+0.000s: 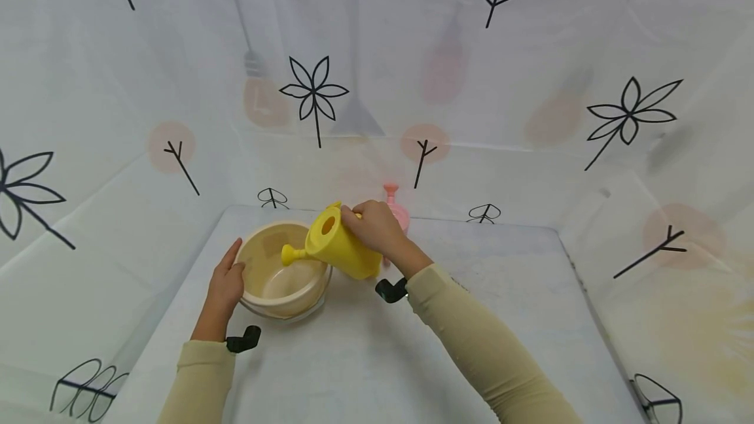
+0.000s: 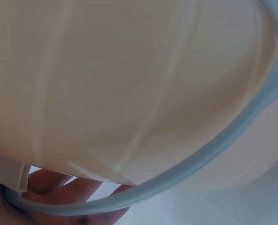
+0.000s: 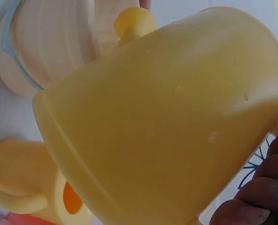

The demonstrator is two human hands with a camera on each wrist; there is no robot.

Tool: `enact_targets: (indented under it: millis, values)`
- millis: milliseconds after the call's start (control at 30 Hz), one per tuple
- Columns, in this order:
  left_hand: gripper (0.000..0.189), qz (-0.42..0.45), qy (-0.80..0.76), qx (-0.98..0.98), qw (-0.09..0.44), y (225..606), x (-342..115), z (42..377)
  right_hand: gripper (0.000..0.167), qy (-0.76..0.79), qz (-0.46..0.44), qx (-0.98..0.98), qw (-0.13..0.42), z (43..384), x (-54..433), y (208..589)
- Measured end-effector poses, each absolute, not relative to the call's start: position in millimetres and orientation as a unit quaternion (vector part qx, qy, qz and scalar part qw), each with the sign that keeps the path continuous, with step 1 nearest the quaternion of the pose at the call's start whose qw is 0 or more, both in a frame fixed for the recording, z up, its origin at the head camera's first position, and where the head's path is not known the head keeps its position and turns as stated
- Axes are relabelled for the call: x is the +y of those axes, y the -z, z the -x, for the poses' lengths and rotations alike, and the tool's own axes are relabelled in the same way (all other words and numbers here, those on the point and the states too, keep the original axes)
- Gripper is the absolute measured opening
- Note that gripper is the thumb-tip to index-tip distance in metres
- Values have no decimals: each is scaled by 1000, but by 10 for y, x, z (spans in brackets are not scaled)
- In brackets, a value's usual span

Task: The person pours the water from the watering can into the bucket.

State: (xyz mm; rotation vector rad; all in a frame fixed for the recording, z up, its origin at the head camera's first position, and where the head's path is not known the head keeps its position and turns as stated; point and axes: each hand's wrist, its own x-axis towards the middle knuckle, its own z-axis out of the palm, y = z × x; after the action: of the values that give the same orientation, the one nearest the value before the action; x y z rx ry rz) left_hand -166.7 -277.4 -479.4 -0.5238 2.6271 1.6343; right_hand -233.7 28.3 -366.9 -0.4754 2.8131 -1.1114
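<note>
A cream bucket with a grey-blue handle stands at the left of the white table. At its left rim, my left hand grips the bucket wall; in the left wrist view fingers show behind the handle. My right hand holds a yellow watering can by its handle. The can is tilted left, its round spout head over the bucket's opening. In the right wrist view the can's body fills the middle. Whether water flows cannot be seen.
Behind my right hand stands a pink object with a flared top, mostly hidden. A second yellow-orange vessel with a handle and a red object lie beside the can in the right wrist view. Patterned cloth walls surround the table.
</note>
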Motion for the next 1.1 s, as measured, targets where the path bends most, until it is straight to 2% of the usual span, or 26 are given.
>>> enact_targets:
  millis: [1100]
  values:
    - [56, 173, -526, 833, 1, 4801, -2763, 1675, 51, 345, 140, 926, 55, 2335, 239, 3640]
